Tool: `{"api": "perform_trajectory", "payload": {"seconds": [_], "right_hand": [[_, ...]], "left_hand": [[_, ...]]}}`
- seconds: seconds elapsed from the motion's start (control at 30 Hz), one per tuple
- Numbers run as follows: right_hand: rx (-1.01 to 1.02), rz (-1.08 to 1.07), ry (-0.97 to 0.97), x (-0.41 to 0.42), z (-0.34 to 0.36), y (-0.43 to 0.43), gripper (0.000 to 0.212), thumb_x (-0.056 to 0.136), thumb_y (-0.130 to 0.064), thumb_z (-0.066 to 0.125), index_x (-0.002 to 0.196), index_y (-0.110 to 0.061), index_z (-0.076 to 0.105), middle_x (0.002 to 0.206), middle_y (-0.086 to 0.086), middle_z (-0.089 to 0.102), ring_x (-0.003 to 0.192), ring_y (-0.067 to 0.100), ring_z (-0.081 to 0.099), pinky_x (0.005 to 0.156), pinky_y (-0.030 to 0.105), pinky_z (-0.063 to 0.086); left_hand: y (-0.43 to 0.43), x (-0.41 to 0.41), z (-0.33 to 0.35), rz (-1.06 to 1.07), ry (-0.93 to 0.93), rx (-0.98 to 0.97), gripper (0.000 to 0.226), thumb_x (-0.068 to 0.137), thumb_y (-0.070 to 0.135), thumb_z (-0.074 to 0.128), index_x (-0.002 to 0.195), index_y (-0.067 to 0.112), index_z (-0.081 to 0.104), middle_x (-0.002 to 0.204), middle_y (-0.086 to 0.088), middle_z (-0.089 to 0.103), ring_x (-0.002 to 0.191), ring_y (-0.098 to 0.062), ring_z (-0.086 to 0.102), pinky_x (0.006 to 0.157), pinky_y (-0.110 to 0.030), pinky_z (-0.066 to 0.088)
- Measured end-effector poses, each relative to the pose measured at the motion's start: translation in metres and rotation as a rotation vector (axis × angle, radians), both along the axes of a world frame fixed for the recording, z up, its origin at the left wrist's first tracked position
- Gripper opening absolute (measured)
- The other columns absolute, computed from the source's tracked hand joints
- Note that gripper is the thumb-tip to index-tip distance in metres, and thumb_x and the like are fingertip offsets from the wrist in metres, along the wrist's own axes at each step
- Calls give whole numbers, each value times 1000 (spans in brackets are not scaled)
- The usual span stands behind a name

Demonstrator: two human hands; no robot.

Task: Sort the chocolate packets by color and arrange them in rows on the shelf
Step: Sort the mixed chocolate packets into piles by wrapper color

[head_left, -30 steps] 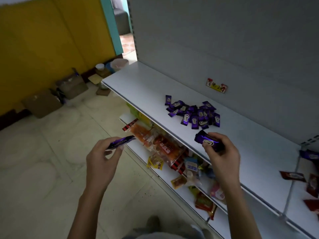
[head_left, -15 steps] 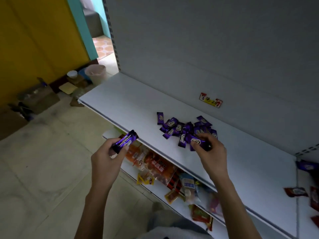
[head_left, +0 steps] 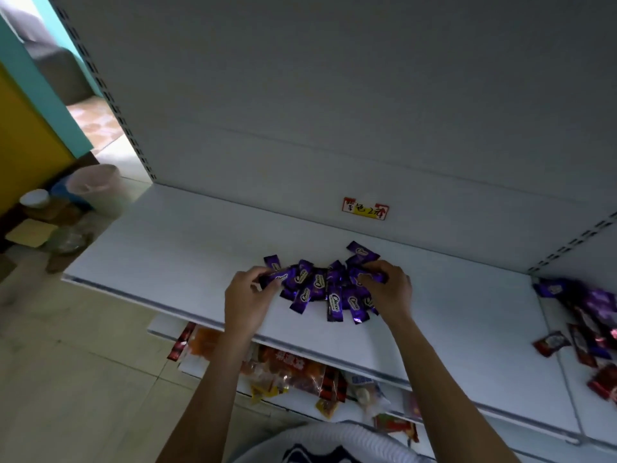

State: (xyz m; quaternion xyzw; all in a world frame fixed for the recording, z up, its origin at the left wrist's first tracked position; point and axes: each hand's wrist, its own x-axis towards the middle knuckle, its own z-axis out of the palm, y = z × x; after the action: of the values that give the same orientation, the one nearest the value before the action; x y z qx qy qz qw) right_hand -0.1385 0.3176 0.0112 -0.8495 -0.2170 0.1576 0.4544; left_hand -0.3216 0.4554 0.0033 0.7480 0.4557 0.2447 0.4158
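Note:
A loose pile of several purple chocolate packets (head_left: 325, 289) lies in the middle of the white shelf (head_left: 173, 248). My left hand (head_left: 248, 295) is at the pile's left edge, its fingers curled round a purple packet (head_left: 278, 277). At the pile's right edge my right hand (head_left: 389, 289) pinches another purple packet (head_left: 370, 277) against the heap. On the neighbouring shelf section at the far right lie mixed purple packets (head_left: 597, 302) and red packets (head_left: 552, 342), blurred.
A red and yellow price label (head_left: 365, 208) sticks to the back panel. The lower shelf holds orange and red snack bags (head_left: 287, 365). On the floor to the left stand a pale bucket (head_left: 95, 188) and small containers (head_left: 35, 198).
My left hand has brought its purple packet up from beside the shelf to the pile's left edge. My right hand stays at the pile's right side. The view has turned towards the shelf.

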Motion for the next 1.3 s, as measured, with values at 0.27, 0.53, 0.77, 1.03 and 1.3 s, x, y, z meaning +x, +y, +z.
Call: {"api": "perform_trajectory", "payload": {"seconds": [0.27,0.53,0.77,1.03,1.3], "right_hand": [[-95,-44,20,5,-5,13,30,80,-20,69,110,-16,66,108,5,67,91,14,60,72,19,43],[55,-145,-2,-1,16,-8,26,83,-13,66,108,-15,66,101,1,68,84,8,61,66,9,43],[306,-225,39,-30,57,-56,31,85,-14,63,115,-19,61,104,-5,66,97,5,60,66,1,42],[435,-485,-34,-69,85,-179,30,87,-11,59,114,-26,60,107,-11,66,100,3,61,81,20,48],[461,-755,-82,-103,87,-316,32,87,-12,60,118,-22,60,108,-5,67,102,8,61,86,30,49]], "left_hand": [[22,21,-15,-145,46,-159,32,80,17,70,110,9,60,95,1,61,85,-13,58,62,-2,37],[34,-3,12,-182,15,-46,34,82,27,67,115,22,58,114,7,54,92,-8,55,70,-10,39],[8,1,64,-238,-289,-95,31,84,17,65,114,24,58,110,16,59,102,3,54,85,-16,41],[-49,13,88,-420,-408,-164,25,89,8,56,105,27,59,110,13,61,100,2,57,87,-12,43],[-164,53,92,-647,-384,-211,25,90,10,55,105,30,58,111,13,61,107,-6,57,88,-17,46]]}}
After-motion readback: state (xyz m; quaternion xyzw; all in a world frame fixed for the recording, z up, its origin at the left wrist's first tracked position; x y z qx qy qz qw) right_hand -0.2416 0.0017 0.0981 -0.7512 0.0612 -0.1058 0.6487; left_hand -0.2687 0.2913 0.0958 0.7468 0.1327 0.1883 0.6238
